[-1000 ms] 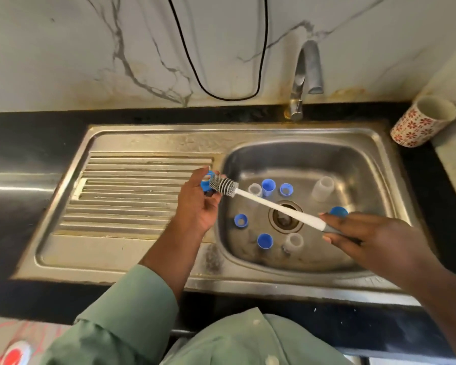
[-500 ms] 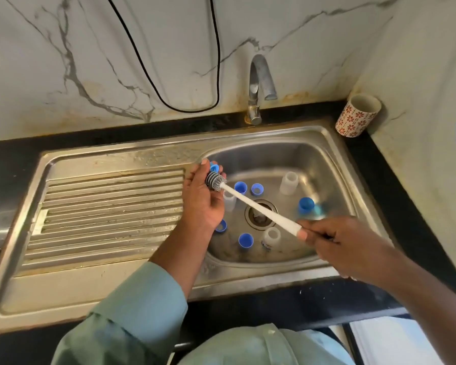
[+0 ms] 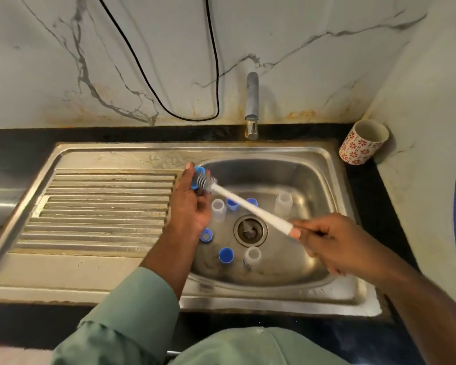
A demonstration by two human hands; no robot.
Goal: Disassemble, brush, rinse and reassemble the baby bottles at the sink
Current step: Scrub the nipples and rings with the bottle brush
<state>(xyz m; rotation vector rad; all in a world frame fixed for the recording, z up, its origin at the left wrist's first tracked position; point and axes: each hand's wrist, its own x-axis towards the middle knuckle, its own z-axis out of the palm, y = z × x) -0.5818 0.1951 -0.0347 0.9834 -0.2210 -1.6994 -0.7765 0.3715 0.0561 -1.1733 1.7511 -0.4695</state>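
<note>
Head view: bottle brush (image 3: 244,205) over the sink (image 3: 327,164) (long axis 10-to-4 o'clock), bristles pointing toward 10 into the blue cap (image 3: 198,172) pinched by left hand (image 3: 188,206); right hand (image 3: 334,245) grips its handle.

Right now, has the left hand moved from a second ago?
Yes, slightly right, toward the drain: the left hand now overlaps a blue cap in the basin that showed clear of it before. The camera also shifted.

The sink (image 3: 324,164) at mid-frame is dull, scuffed steel with a ribbed drainboard (image 3: 106,206), the wall (image 3: 300,35) above is smooth veined marble, the counter (image 3: 19,143) glossy black stone, and the bottle brush (image 3: 237,201) matt white plastic.
</note>
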